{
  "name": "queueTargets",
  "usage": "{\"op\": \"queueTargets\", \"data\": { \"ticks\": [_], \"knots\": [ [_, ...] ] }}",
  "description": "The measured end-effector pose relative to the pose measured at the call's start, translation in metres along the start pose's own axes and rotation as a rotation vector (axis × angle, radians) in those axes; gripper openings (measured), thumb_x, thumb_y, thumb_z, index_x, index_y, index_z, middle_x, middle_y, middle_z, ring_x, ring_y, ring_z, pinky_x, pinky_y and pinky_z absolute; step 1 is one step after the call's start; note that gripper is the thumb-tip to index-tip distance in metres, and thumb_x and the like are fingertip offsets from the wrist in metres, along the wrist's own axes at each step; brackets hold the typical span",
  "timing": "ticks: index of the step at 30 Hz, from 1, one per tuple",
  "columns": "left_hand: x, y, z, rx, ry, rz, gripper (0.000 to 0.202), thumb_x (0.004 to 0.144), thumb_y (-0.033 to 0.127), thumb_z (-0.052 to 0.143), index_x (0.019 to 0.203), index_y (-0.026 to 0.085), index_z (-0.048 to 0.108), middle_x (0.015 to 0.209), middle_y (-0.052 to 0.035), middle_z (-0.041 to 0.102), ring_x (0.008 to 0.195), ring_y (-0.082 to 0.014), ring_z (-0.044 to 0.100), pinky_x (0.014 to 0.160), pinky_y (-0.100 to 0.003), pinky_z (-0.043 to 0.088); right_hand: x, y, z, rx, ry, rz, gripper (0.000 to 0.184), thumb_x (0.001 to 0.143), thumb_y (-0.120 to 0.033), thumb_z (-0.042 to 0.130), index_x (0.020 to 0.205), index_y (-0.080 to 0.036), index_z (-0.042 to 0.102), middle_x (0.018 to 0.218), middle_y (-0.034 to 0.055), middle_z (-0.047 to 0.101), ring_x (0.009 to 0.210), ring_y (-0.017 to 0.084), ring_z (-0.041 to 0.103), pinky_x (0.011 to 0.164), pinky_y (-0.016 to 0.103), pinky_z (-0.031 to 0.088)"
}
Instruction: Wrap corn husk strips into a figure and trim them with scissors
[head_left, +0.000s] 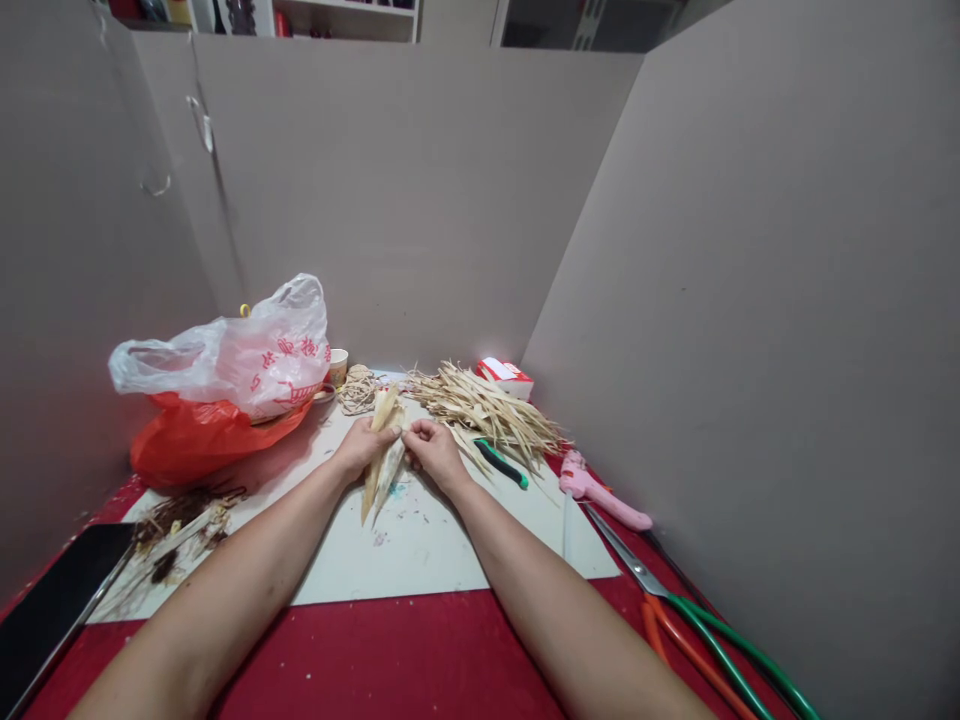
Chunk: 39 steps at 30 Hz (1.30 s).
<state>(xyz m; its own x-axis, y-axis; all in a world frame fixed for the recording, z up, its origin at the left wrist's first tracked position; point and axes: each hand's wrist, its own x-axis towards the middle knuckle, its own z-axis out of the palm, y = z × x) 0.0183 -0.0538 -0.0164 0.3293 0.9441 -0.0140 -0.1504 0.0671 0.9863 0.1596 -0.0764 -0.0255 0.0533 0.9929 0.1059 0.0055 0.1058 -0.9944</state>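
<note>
1. The left hand's [364, 447] fingers are mostly hidden behind pale dried leaves [388, 470].
2. Whether anything is pinched by the right hand [436, 452] is too small to be told.
3. The contents of the white plastic bag [255, 360] are obscured.
4. The scissors' [651, 582] handles are cut off by the bottom edge; a flat black object [64, 590], by the left.
5. Shelf [360, 8] items are cropped above.

Red Chinese characters [283, 364] are slanting across the whitish plastic bag [244, 365], but creases and blur are keeping them from being read with certainty. Just below them, a red printed mark [295, 393] is showing, its shape also staying unclear
</note>
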Motion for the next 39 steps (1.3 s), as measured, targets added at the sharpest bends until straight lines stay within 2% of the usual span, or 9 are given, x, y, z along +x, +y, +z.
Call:
{"op": "queueTargets", "data": {
  "ticks": [4,9,14,18,25,29,32,35,39],
  "knots": [
    [0.001,0.000,0.001,0.012,0.014,0.006,0.030,0.061,0.031,0.078,0.077,0.011,0.064,0.063,-0.0045,0.066,0.052,-0.0150,0.058,0.052,-0.025,0.044,0.000,0.002,0.001,-0.027,-0.009,0.004,0.021,0.063,-0.037,0.062,0.064,-0.021,0.048,0.041,-0.0052,0.053,0.034,0.009,0.042,0.035,0.020,0.031],
    [0.002,0.000,0.004,0.090,0.079,0.050,0.025,0.061,0.027,0.077,0.077,0.011,0.066,0.066,-0.0032,0.066,0.053,-0.0131,0.056,0.053,-0.023,0.042,0.003,0.009,0.004,-0.107,0.083,-0.052,0.022,0.063,-0.035,0.062,0.059,-0.021,0.046,0.040,-0.0059,0.049,0.035,0.007,0.040,0.036,0.019,0.029],
    [0.002,0.001,0.002,0.081,0.077,0.052,0.025,0.063,0.028,0.076,0.077,0.012,0.064,0.065,-0.0030,0.066,0.054,-0.0135,0.057,0.053,-0.023,0.043,0.002,0.005,0.002,0.020,0.048,0.050,0.022,0.061,-0.038,0.062,0.064,-0.020,0.050,0.044,-0.0049,0.054,0.035,0.009,0.045,0.033,0.020,0.033],
    [0.002,0.002,-0.001,0.075,0.058,0.019,0.031,0.060,0.031,0.078,0.080,0.011,0.065,0.066,-0.0036,0.066,0.054,-0.0136,0.056,0.054,-0.024,0.043,0.000,0.000,0.000,0.054,0.037,0.066,0.024,0.058,-0.037,0.066,0.066,-0.020,0.051,0.046,-0.0053,0.055,0.036,0.010,0.047,0.033,0.019,0.034],
    [0.002,0.003,-0.002,0.147,0.068,-0.007,0.037,0.060,0.034,0.079,0.084,0.009,0.067,0.068,-0.0036,0.067,0.056,-0.0132,0.056,0.055,-0.023,0.041,0.004,0.009,0.002,-0.075,0.052,-0.049,0.021,0.064,-0.037,0.060,0.062,-0.021,0.047,0.040,-0.0064,0.050,0.033,0.008,0.039,0.036,0.020,0.030],
    [0.001,0.005,0.000,0.050,0.024,0.002,0.035,0.059,0.032,0.081,0.081,0.010,0.066,0.066,-0.0026,0.065,0.055,-0.0120,0.055,0.055,-0.023,0.041,0.008,0.015,-0.001,-0.238,0.147,-0.151,0.015,0.064,-0.031,0.058,0.058,-0.020,0.049,0.043,-0.0050,0.051,0.040,0.010,0.045,0.043,0.021,0.035],
    [0.003,0.009,-0.001,-0.102,0.061,-0.030,0.032,0.059,0.029,0.081,0.077,0.012,0.062,0.060,-0.0004,0.062,0.050,-0.0113,0.055,0.051,-0.023,0.042,0.011,0.013,-0.005,-0.267,0.251,-0.131,0.007,0.062,-0.026,0.056,0.059,-0.020,0.052,0.045,-0.0045,0.052,0.043,0.011,0.049,0.046,0.021,0.037],
    [0.008,0.013,-0.004,-0.233,0.195,-0.046,0.027,0.061,0.022,0.079,0.076,0.013,0.058,0.055,0.0025,0.057,0.044,-0.0094,0.052,0.045,-0.022,0.043,0.014,0.009,-0.011,-0.127,0.381,-0.037,0.006,0.062,-0.025,0.055,0.062,-0.020,0.053,0.047,-0.0041,0.054,0.042,0.012,0.051,0.042,0.021,0.038],
    [0.016,0.015,-0.010,-0.323,0.392,-0.040,0.020,0.068,0.015,0.071,0.082,0.014,0.057,0.053,0.0046,0.055,0.038,-0.0073,0.049,0.037,-0.018,0.039,0.021,0.000,-0.022,0.204,0.604,0.068,0.010,0.065,-0.025,0.056,0.067,-0.021,0.047,0.053,-0.0033,0.057,0.043,0.011,0.053,0.041,0.021,0.041]
  ]
}}
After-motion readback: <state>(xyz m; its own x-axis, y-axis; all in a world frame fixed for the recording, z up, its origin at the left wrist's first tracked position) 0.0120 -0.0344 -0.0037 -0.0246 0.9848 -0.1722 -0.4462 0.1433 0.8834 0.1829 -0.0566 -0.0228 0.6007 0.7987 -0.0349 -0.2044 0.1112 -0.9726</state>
